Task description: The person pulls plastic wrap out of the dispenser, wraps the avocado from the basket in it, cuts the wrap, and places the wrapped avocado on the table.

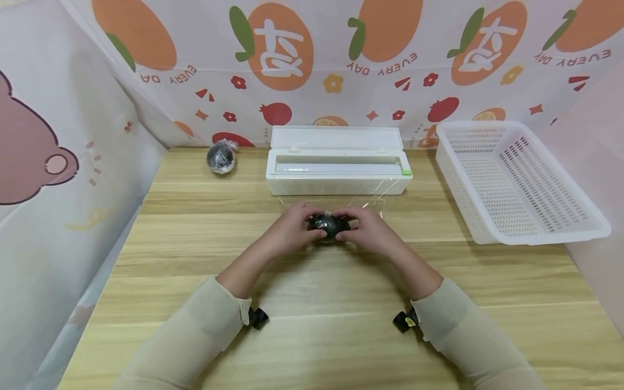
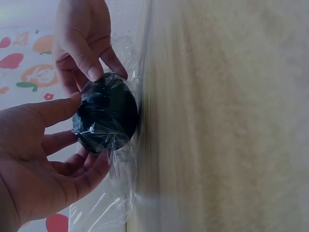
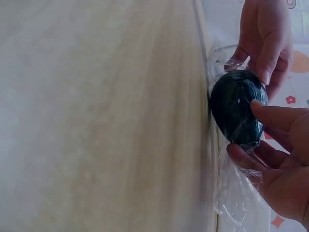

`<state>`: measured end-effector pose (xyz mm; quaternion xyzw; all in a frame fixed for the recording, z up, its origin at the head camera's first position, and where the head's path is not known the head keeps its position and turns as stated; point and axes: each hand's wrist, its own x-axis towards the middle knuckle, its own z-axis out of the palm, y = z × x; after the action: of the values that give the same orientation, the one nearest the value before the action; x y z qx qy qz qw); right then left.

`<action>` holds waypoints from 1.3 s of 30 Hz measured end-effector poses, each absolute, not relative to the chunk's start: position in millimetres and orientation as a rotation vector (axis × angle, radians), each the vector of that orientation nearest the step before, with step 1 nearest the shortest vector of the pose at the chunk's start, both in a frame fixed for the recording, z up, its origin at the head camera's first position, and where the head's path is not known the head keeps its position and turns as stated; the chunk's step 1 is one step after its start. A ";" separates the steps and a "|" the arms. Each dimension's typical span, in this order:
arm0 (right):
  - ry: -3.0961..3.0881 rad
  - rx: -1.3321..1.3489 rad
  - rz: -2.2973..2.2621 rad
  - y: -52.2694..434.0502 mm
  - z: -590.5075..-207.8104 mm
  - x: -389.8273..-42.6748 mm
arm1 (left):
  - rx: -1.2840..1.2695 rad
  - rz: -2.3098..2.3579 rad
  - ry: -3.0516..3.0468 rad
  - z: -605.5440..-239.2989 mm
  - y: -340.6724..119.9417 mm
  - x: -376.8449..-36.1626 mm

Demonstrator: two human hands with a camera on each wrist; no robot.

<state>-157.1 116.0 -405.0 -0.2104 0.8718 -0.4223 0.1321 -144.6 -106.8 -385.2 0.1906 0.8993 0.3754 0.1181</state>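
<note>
Both hands are gripping one dark avocado (image 1: 329, 226) on the table (image 1: 312, 325): left hand (image 1: 292, 226) and right hand (image 1: 366, 228) are each curling fingers round it, pressing clear film (image 2: 113, 193) snug. Smoothing loose folds would help. Beyond, the film dispenser (image 1: 338, 168) is sitting close, crowding them; a wrapped avocado (image 1: 221, 156) and basket (image 1: 517, 181) are lying well apart.

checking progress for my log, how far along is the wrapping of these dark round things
One wrapped ball already sits by the back wall. A second dark ball is in hand: the left hand and right hand fold cling film round it, loose film trailing. The white basket holds nothing; the film dispenser stays open.
</note>
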 end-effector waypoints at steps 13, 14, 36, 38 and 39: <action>2.477 -0.597 -1.189 122.2 -403.7 -165.6 | 0.547 1.108 2.652 -386.2 -107.7 -143.0; 2.470 -0.588 -1.190 122.6 -403.6 -166.4 | 0.546 1.078 2.691 -384.6 -106.6 -141.8; 2.522 -0.433 -1.445 130.0 -389.8 -162.4 | 0.647 0.832 2.816 -387.5 -85.9 -156.4; 2.544 -0.453 -1.496 127.8 -386.4 -159.1 | 0.646 0.827 2.802 -387.2 -86.2 -158.5; 2.540 -0.463 -1.516 125.8 -385.8 -157.8 | 0.647 0.824 2.795 -386.9 -86.4 -159.5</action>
<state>-157.8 125.8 -385.8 -0.1542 0.8460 -0.5050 0.0736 -159.5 -86.4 -386.9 0.2161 0.9335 0.2752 0.0784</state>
